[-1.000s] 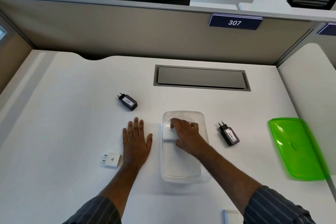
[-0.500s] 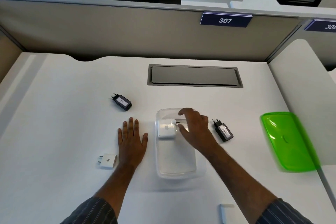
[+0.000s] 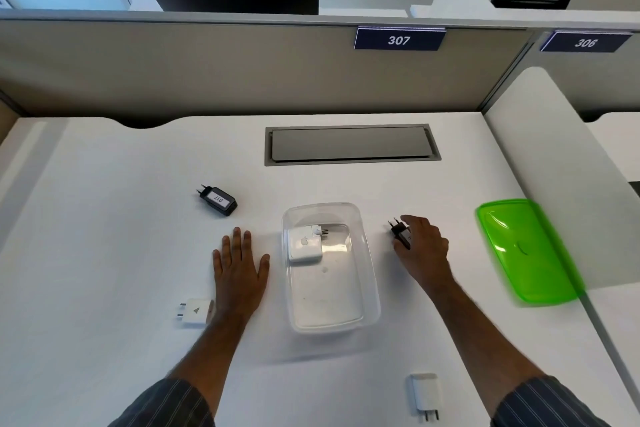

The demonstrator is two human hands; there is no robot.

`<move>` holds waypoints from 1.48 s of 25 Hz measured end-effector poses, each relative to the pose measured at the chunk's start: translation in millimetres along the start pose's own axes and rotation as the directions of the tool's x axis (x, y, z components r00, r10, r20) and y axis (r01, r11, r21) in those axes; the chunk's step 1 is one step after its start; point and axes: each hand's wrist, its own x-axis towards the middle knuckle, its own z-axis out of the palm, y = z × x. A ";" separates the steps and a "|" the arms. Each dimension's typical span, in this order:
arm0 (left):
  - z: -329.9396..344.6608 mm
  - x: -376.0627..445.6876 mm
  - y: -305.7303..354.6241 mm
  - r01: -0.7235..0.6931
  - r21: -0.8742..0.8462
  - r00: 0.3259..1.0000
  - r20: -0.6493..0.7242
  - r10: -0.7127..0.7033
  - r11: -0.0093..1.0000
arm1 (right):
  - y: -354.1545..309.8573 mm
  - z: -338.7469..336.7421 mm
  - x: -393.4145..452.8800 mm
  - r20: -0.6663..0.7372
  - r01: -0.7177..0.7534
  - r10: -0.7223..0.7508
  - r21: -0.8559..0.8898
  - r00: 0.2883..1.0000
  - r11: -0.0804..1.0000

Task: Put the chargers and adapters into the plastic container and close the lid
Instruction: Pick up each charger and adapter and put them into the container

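Scanning near to far with the clear plastic container (image 3: 330,267) as anchor. Nearest me, a white plug adapter (image 3: 424,393) lies on the desk (image 3: 104,184), nearer than the container and to its right. Left of the container's near end, a white charger (image 3: 194,312) sits just beside my left wrist. My left hand (image 3: 239,269) is flat on the desk left of the container, fingers spread, holding nothing. Inside the container, a white square charger (image 3: 304,244) rests at the far left; a second ago my right hand was on it there, so that one counts as placed. My right hand (image 3: 420,246) has since moved out to the container's right and now curls over a black charger (image 3: 401,232). Fingers are on it, but I can't tell if the grip is closed or the charger lifted. Farther right lies the green lid (image 3: 526,253), off. Far left of the container, another black charger (image 3: 218,200) waits. My read: one in, four left, then the lid.
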 end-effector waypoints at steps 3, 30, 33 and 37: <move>-2.1 -0.9 0.7 -0.003 -0.012 1.000 -0.003 0.003 1.000 | 3.3 3.3 -3.6 0.014 -0.009 0.010 -0.113 1.000 0.994; -4.7 -0.9 -2.7 -0.010 -0.026 1.000 0.021 0.010 1.000 | -92.8 -33.4 -39.1 -0.064 0.186 -0.176 0.212 0.982 0.959; -4.7 -0.1 -5.9 -0.016 -0.031 0.999 0.036 0.017 0.999 | -112.0 -23.0 -46.7 0.005 0.185 -0.190 0.204 0.982 0.961; -2.6 0.5 -8.0 -0.022 -0.030 0.999 0.031 0.023 0.999 | -128.0 -2.5 -53.2 0.102 0.199 -0.203 0.054 0.974 0.979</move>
